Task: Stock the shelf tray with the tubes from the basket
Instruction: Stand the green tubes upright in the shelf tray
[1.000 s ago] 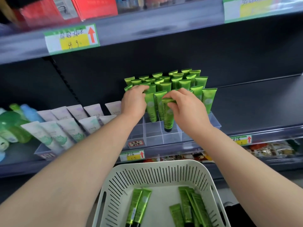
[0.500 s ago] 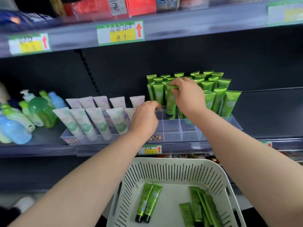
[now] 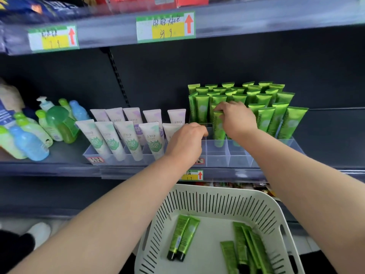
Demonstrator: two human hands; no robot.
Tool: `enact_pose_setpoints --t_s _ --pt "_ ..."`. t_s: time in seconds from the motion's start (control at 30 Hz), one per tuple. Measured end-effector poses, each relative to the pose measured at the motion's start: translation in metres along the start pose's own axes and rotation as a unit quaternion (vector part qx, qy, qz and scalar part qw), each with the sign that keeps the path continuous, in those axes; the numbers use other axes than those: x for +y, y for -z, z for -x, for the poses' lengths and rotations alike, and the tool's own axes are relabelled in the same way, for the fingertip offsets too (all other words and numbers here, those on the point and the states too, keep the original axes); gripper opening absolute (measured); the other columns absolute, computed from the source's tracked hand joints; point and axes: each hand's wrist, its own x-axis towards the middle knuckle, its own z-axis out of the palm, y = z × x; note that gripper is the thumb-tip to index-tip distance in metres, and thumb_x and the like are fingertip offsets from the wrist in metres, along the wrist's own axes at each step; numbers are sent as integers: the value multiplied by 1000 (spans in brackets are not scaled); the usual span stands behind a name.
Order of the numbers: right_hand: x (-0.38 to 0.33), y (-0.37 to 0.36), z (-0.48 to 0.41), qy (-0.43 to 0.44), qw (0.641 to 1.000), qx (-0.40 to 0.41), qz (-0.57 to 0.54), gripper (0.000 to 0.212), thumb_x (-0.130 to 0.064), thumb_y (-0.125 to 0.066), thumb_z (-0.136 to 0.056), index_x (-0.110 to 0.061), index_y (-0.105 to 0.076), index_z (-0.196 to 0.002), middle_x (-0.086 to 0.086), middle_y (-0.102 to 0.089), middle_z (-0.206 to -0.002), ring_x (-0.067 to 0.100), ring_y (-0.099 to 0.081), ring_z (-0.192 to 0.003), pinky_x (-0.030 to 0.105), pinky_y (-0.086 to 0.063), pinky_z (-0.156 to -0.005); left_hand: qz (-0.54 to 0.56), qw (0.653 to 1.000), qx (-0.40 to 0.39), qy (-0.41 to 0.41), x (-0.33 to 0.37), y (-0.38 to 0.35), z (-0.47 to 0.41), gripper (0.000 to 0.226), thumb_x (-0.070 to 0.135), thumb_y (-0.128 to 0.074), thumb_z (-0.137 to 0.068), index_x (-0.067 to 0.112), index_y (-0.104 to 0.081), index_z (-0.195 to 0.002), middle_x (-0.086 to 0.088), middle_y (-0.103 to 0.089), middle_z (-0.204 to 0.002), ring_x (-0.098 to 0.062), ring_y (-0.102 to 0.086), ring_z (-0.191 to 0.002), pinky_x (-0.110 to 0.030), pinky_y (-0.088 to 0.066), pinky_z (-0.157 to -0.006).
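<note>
A clear divided shelf tray (image 3: 239, 157) holds several upright green tubes (image 3: 266, 107) in its back rows. My right hand (image 3: 236, 117) grips the top of one green tube (image 3: 218, 128) that stands upright in a front-middle compartment. My left hand (image 3: 186, 142) hovers at the tray's left front corner with fingers curled and nothing visible in them. Below, a white slotted basket (image 3: 217, 200) holds several loose green tubes (image 3: 183, 237) lying flat.
Left of the green tubes stands a tray of white tubes (image 3: 126, 135). Farther left are green and blue bottles (image 3: 29, 141). A shelf with price labels (image 3: 166, 26) runs overhead. The dark shelf surface continues to the right of the tray (image 3: 331, 135).
My right hand has lowered the held tube into a front-middle compartment. My left hand came off the tubes and moved down to the tray's left front corner. The camera view shifted left.
</note>
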Motion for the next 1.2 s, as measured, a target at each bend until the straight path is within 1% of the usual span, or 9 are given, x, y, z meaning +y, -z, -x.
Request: enact_pose_setpoints --t_s 0.17,0.33,0.5,0.57,0.63,0.77,0.93,1.13,1.2 --pt "1 9 15 18 998 61 6 45 -5 -55 -87 -20 -52 -129 9 -54 -123 33 -43 -117 44 -38 -88 -8 1000 -6 -5 -2 -2 8 39 -8 -51 -87 16 -68 -113 -2 -63 -119 -22 -55 -108 -41 -49 -87" --pt "4 11 49 45 991 127 7 40 -2 -56 -86 -18 -57 -123 9 -56 -118 34 -47 -108 42 -37 -77 -33 999 -13 -27 2 -7 26 34 1 -56 -88 18 -66 -116 0 -62 -119 -22 -54 -109 -39 -50 -80" --pt "7 -13 111 55 993 101 -7 32 -9 -63 -83 -17 -62 -115 6 -59 -114 34 -50 -103 41 -39 -73 -50 997 -46 -34 3 -26 52 33 2 -48 -91 20 -66 -112 3 -62 -117 -21 -55 -108 -35 -48 -72" --pt "5 -29 138 71 994 78 -14 32 -9 -65 -82 -18 -64 -113 4 -60 -113 32 -52 -101 41 -40 -74 -63 995 -71 -36 1 -37 67 28 3 -47 -90 18 -66 -106 2 -62 -113 -22 -56 -105 -32 -41 -66" --pt "4 -47 162 82 996 43 -18 32 -9 -65 -80 -18 -65 -111 3 -61 -111 31 -53 -99 41 -41 -74 -63 993 -95 -29 -4 -49 82 26 4 -48 -89 17 -66 -101 1 -62 -109 -25 -57 -101 -34 -42 -66" --pt "5 -87 202 91 994 -68 -9 36 -12 -61 -81 -23 -63 -115 -1 -57 -119 27 -51 -109 40 -41 -82 -47 984 -166 48 -22 -79 114 34 4 -50 -89 23 -66 -113 1 -63 -115 -25 -60 -103 -37 -51 -79" --pt "13 -128 236 91 974 -207 -5 38 -14 -55 -87 -29 -55 -122 -4 -49 -129 21 -42 -119 36 -37 -94 -55 945 -283 152 -47 -121 151 29 1 -53 -88 16 -64 -109 -4 -65 -107 -21 -61 -93 -31 -46 -66" --pt "28 -159 255 65 943 -327 5 42 -12 -54 -88 -29 -52 -126 -2 -46 -131 20 -39 -122 37 -36 -99 -18 904 -367 218 -66 -169 173 22 4 -52 -90 9 -64 -107 -2 -61 -99 -18 -58 -86 -27 -45 -71" --pt "32 -165 257 54 934 -353 4 41 -12 -53 -88 -29 -53 -125 -2 -46 -132 21 -38 -123 37 -36 -98 -22 891 -390 230 -67 -184 177 16 3 -49 -91 7 -61 -101 -6 -62 -101 -21 -57 -87 -30 -46 -72"
